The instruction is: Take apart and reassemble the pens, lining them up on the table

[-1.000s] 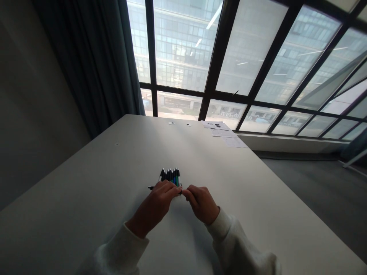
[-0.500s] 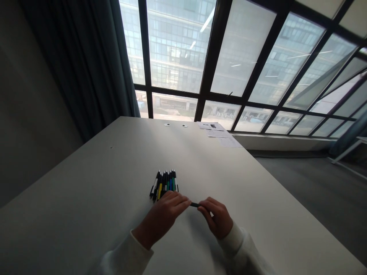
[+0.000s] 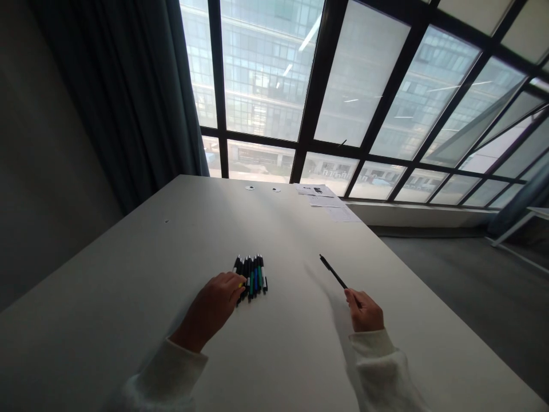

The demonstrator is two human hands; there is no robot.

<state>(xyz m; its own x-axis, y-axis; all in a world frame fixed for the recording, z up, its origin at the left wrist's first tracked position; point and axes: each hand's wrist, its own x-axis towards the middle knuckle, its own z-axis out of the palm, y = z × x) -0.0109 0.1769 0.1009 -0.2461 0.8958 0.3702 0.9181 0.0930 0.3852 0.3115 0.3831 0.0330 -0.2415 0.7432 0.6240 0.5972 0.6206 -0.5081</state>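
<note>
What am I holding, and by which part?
Your right hand holds a black pen by its near end. Your left hand is at the row of pens; any grip is unclear.

- Black pen (image 3: 334, 273): slim, dark along its visible length, gripped at its near end and raised at a slant, the far tip pointing forward and left, well apart from the rest.
- Row of pens (image 3: 253, 277): lying side by side on the table (image 3: 291, 343), silvery tips pointing away.
- White pen (image 3: 264, 276): right end of the row.
- Green pen (image 3: 259, 276), then blue pen (image 3: 256, 278): next leftward.
- Yellow pen (image 3: 241, 285): mostly covered, so hard to make out.
</note>
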